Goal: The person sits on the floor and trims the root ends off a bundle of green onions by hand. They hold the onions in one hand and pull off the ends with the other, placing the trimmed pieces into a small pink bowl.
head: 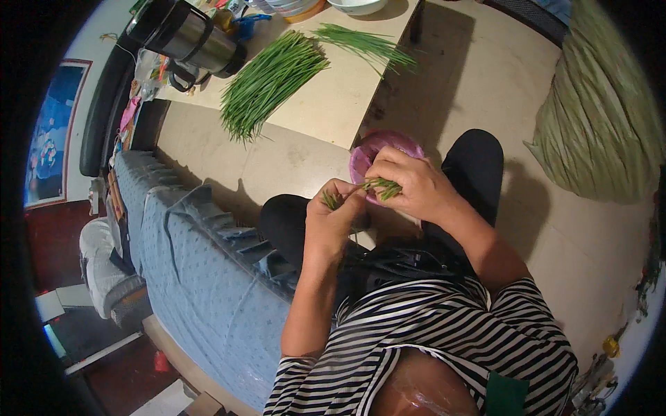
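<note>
My left hand (333, 208) grips a few thin green stalks (330, 199), whose cut-looking ends poke out between the fingers. My right hand (411, 179) is closed around a small bunch of similar stalks (387, 188). The thumbs and fingertips of both hands meet over a thin strand between them. Below them, partly hidden by the right hand, stands a pink bin with a purplish liner (362, 158). Ahead on the table lies a thick, neatly aligned pile of chive-like green stalks (276, 80). A smaller, looser bunch (364, 44) lies to its right, its tips hanging over the table edge.
A pale table (325, 112) holds a steel-and-black electric jug (187, 39) and a white bowl (359, 4). At left is a seat with a blue cover (208, 291). A large olive-green sack (598, 119) stands on the tiled floor (577, 234) at right.
</note>
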{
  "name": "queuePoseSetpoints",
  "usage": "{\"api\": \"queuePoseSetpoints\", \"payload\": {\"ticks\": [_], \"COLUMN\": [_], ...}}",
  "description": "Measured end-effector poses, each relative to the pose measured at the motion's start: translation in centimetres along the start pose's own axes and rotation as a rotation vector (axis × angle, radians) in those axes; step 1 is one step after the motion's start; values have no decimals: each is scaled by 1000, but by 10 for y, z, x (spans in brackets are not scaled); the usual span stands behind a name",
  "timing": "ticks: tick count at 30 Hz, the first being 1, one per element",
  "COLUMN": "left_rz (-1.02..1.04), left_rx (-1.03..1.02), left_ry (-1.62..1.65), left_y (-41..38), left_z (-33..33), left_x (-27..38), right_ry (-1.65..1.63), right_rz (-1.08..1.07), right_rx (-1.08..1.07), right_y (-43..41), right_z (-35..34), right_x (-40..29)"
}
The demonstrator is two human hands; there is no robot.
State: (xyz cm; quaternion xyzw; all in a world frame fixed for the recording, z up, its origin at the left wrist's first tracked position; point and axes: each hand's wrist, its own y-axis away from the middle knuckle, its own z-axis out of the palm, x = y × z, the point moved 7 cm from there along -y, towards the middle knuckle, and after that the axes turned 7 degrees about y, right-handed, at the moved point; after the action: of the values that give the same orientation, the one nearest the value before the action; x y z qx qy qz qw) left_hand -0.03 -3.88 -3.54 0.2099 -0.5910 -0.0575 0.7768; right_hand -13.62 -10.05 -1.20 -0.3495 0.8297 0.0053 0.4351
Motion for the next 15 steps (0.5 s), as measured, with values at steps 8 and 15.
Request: {"api": "queuePoseSetpoints", "payload": {"ticks": [8, 15], "left_rz": [83, 128], "left_rx": [57, 63], "left_ry": [-92, -256], "left_y": [-1, 7], "left_z": [-12, 2], "left_x": [-1, 10], "right_ry": [-1, 31], "right_rz": [-23, -28], "right_rx": [180, 7], "right_y": [-1, 1], "right_z": [-20, 2], "right_x": [4, 0]}}
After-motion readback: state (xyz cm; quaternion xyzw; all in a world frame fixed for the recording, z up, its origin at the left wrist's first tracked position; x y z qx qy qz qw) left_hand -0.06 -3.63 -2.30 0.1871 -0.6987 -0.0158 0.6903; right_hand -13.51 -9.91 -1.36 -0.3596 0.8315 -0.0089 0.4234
